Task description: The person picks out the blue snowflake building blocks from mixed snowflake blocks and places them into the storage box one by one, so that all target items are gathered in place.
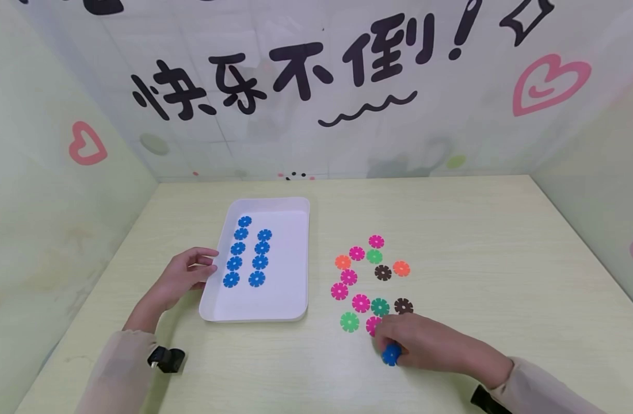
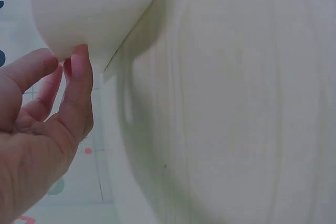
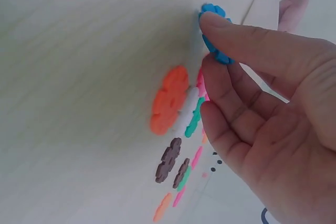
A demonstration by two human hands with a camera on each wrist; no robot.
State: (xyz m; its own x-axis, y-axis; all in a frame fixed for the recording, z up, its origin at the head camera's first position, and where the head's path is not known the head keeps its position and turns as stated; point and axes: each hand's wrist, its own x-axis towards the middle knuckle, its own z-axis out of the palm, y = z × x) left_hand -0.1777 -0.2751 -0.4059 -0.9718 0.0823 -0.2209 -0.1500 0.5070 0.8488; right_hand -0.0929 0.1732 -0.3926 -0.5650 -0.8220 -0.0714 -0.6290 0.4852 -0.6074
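Note:
In the head view, my left hand [image 1: 184,273] pinches the left rim of a white tray [image 1: 288,296]. The left wrist view shows the thumb and a fingertip of that hand [image 2: 47,124] at the tray's edge [image 2: 100,9]. Two columns of blue snowflake discs [image 1: 262,248] lie in the tray. Low on the right, my right hand [image 1: 430,342] pinches another blue snowflake disc [image 1: 391,355] between thumb and forefinger, just above the table. An orange disc [image 3: 170,100] and a white disc [image 3: 186,113] lie beneath this hand, hidden in the head view.
Loose discs lie right of the tray: several pink [image 1: 361,303], two orange [image 1: 401,268], two brown [image 1: 382,272], two light green [image 1: 350,322] and a dark green one [image 1: 380,306]. Printed wall sheets [image 1: 275,149] enclose the table [image 1: 482,247] at the back and sides.

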